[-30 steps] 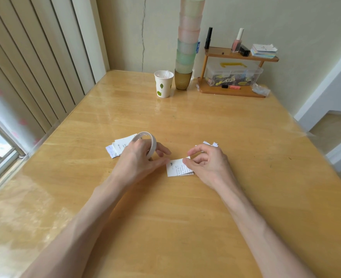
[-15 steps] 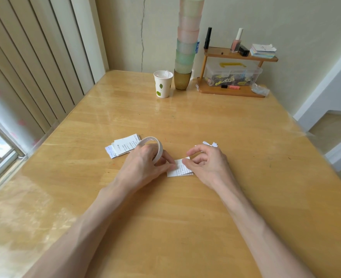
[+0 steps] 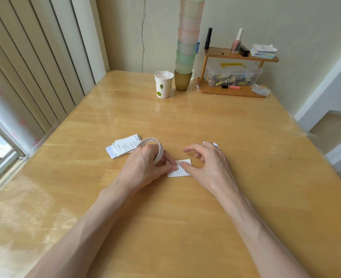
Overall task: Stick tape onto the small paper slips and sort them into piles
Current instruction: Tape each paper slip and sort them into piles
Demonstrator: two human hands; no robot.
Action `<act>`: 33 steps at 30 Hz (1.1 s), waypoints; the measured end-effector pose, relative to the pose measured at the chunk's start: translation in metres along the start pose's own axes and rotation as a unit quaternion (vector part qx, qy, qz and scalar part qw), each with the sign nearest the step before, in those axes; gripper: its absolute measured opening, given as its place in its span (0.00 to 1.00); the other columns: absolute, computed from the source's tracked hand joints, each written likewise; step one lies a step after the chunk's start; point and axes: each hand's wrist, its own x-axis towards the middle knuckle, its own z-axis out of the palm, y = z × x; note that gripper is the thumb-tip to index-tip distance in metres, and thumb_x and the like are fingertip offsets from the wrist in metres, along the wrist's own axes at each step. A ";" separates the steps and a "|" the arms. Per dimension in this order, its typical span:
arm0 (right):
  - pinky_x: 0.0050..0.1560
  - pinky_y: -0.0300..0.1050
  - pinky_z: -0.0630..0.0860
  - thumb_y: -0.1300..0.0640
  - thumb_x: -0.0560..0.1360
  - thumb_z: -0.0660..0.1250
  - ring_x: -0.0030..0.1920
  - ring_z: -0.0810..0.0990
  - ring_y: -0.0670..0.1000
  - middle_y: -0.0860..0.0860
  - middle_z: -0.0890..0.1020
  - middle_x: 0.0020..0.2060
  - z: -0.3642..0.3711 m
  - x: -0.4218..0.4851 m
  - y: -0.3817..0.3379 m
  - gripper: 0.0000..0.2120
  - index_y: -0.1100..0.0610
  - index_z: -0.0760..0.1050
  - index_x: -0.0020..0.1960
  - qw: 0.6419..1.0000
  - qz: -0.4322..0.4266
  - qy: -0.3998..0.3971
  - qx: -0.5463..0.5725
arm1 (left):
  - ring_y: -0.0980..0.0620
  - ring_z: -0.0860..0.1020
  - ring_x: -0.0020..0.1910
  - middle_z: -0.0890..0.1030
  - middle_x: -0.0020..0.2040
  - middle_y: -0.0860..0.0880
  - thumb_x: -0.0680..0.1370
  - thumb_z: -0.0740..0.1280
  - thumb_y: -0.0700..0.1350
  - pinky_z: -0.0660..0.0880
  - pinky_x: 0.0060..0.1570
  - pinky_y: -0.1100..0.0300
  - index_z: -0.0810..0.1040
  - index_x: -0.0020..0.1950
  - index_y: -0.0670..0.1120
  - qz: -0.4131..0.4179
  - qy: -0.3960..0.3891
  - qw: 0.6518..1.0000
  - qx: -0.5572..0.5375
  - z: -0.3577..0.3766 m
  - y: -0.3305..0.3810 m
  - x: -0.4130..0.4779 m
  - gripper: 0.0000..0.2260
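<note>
A small printed paper slip (image 3: 180,170) lies flat on the wooden table (image 3: 185,121) between my hands. My left hand (image 3: 143,167) grips a white tape roll (image 3: 154,146), its fingers through the ring and its fingertips on the slip's left edge. My right hand (image 3: 207,163) has its thumb pressing on the slip while the other fingers are raised and loosely spread above it. A pile of printed slips (image 3: 123,148) lies left of the roll. Behind my right hand, a few white slips (image 3: 213,144) peek out, mostly hidden.
At the table's far side stand a paper cup (image 3: 163,84), a tall stack of plastic cups (image 3: 186,47) and a small wooden shelf (image 3: 231,91) holding a clear box and small bottles. A window and slatted panel run along the left. The table's right edge borders a doorway.
My right hand has opened its fingers and lifted them off the slip, leaving the thumb down. My left hand with the roll has shifted slightly right onto the slip's edge.
</note>
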 end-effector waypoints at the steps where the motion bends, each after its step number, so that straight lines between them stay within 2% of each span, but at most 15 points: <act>1: 0.46 0.36 0.66 0.46 0.73 0.78 0.44 0.71 0.35 0.42 0.74 0.47 0.000 0.000 0.001 0.15 0.42 0.82 0.59 1.000 -0.005 -0.010 0.008 | 0.56 0.80 0.44 0.83 0.38 0.55 0.72 0.79 0.58 0.77 0.45 0.56 0.84 0.44 0.58 0.000 0.004 1.000 0.002 0.000 0.000 0.000 0.08; 6: 0.58 0.37 0.64 0.40 0.74 0.75 0.62 0.69 0.42 0.41 0.73 0.58 -0.013 -0.001 0.008 0.21 0.43 0.81 0.66 0.993 -0.034 -0.110 -0.013 | 0.61 0.77 0.40 0.78 0.35 0.58 0.71 0.80 0.57 0.73 0.41 0.60 0.84 0.49 0.56 0.008 0.028 0.999 0.020 -0.001 0.005 -0.003 0.11; 8: 0.58 0.37 0.65 0.40 0.74 0.76 0.63 0.71 0.43 0.41 0.75 0.58 -0.015 -0.001 0.009 0.20 0.44 0.82 0.64 0.993 -0.044 -0.105 -0.014 | 0.62 0.77 0.39 0.78 0.36 0.58 0.71 0.80 0.57 0.71 0.39 0.63 0.84 0.51 0.55 0.007 0.030 0.999 0.021 -0.001 0.005 -0.003 0.13; 11: 0.57 0.36 0.68 0.42 0.72 0.79 0.60 0.74 0.43 0.40 0.76 0.55 -0.012 0.000 0.010 0.18 0.45 0.83 0.59 0.995 -0.045 -0.092 0.007 | 0.64 0.76 0.39 0.79 0.38 0.58 0.71 0.80 0.57 0.69 0.39 0.66 0.84 0.52 0.54 0.011 0.034 0.999 0.024 -0.003 0.005 -0.003 0.14; 13: 0.51 0.29 0.67 0.45 0.71 0.80 0.54 0.75 0.38 0.40 0.77 0.53 -0.012 0.001 0.010 0.14 0.44 0.83 0.54 0.995 -0.034 -0.085 0.031 | 0.66 0.76 0.38 0.79 0.41 0.57 0.71 0.79 0.59 0.67 0.37 0.68 0.84 0.53 0.54 0.013 0.037 0.999 0.027 -0.003 0.006 -0.003 0.15; 16: 0.40 0.28 0.69 0.54 0.74 0.79 0.42 0.78 0.36 0.43 0.82 0.45 -0.013 0.002 0.009 0.06 0.47 0.83 0.48 0.990 -0.002 -0.074 0.116 | 0.59 0.76 0.35 0.82 0.44 0.58 0.70 0.78 0.63 0.69 0.36 0.67 0.84 0.53 0.55 0.010 0.043 0.999 0.023 -0.006 0.006 -0.002 0.17; 17: 0.39 0.29 0.71 0.57 0.74 0.79 0.40 0.80 0.38 0.44 0.84 0.43 -0.013 0.002 0.008 0.06 0.49 0.83 0.46 0.983 0.009 -0.078 0.165 | 0.57 0.76 0.33 0.83 0.44 0.60 0.70 0.77 0.63 0.70 0.37 0.67 0.85 0.52 0.55 0.002 0.043 0.999 0.010 -0.008 0.006 -0.003 0.17; 19: 0.43 0.34 0.77 0.61 0.74 0.79 0.43 0.84 0.44 0.47 0.87 0.43 -0.015 0.003 0.005 0.06 0.52 0.84 0.47 0.965 0.013 -0.076 0.252 | 0.59 0.76 0.30 0.83 0.40 0.64 0.72 0.78 0.60 0.69 0.34 0.68 0.86 0.49 0.56 -0.017 0.028 0.999 -0.038 -0.012 0.010 -0.003 0.12; 20: 0.46 0.36 0.79 0.62 0.74 0.79 0.43 0.84 0.46 0.49 0.87 0.44 -0.017 0.003 0.003 0.07 0.53 0.84 0.49 0.956 0.011 -0.066 0.284 | 0.61 0.75 0.28 0.83 0.38 0.63 0.73 0.78 0.57 0.68 0.32 0.69 0.86 0.48 0.55 -0.025 0.018 0.997 -0.066 -0.014 0.011 -0.003 0.09; 22: 0.48 0.37 0.80 0.62 0.74 0.79 0.42 0.84 0.45 0.51 0.87 0.43 -0.018 0.003 0.001 0.09 0.53 0.84 0.52 0.939 0.011 -0.039 0.340 | 0.62 0.74 0.27 0.85 0.40 0.57 0.75 0.78 0.53 0.68 0.31 0.71 0.86 0.46 0.52 -0.034 0.018 0.992 -0.120 -0.016 0.015 -0.002 0.06; 26: 0.52 0.33 0.79 0.57 0.75 0.78 0.47 0.86 0.45 0.48 0.88 0.45 -0.016 -0.003 -0.004 0.11 0.55 0.84 0.57 0.911 0.037 -0.050 0.407 | 0.58 0.74 0.28 0.86 0.42 0.49 0.77 0.76 0.53 0.70 0.32 0.66 0.86 0.44 0.49 -0.047 0.035 0.980 -0.189 -0.020 0.021 -0.002 0.08; 28: 0.49 0.25 0.74 0.57 0.76 0.77 0.42 0.85 0.46 0.49 0.89 0.43 -0.010 -0.003 -0.007 0.09 0.58 0.86 0.55 0.915 0.039 -0.051 0.399 | 0.57 0.73 0.28 0.86 0.42 0.48 0.78 0.75 0.52 0.69 0.31 0.65 0.86 0.45 0.48 -0.049 0.033 0.976 -0.208 -0.021 0.025 -0.003 0.08; 29: 0.47 0.25 0.73 0.58 0.76 0.77 0.38 0.84 0.46 0.50 0.89 0.42 -0.007 -0.002 -0.008 0.07 0.59 0.86 0.53 0.915 0.043 -0.039 0.399 | 0.56 0.72 0.27 0.86 0.41 0.48 0.78 0.74 0.53 0.69 0.31 0.64 0.86 0.46 0.48 -0.052 0.032 0.974 -0.216 -0.020 0.026 -0.004 0.09; 31: 0.46 0.31 0.77 0.57 0.75 0.78 0.36 0.83 0.46 0.53 0.89 0.42 -0.005 -0.001 -0.008 0.08 0.60 0.86 0.51 0.909 0.062 -0.014 0.412 | 0.53 0.72 0.27 0.83 0.36 0.52 0.78 0.73 0.54 0.69 0.30 0.62 0.84 0.46 0.45 -0.060 0.025 0.973 -0.224 -0.018 0.029 -0.005 0.12; 33: 0.47 0.36 0.79 0.55 0.74 0.79 0.36 0.82 0.47 0.56 0.88 0.43 -0.002 -0.001 -0.008 0.10 0.62 0.86 0.50 0.904 0.076 0.005 0.420 | 0.54 0.71 0.25 0.78 0.30 0.55 0.79 0.73 0.54 0.67 0.28 0.65 0.82 0.43 0.42 -0.059 0.021 0.974 -0.216 -0.015 0.030 -0.007 0.15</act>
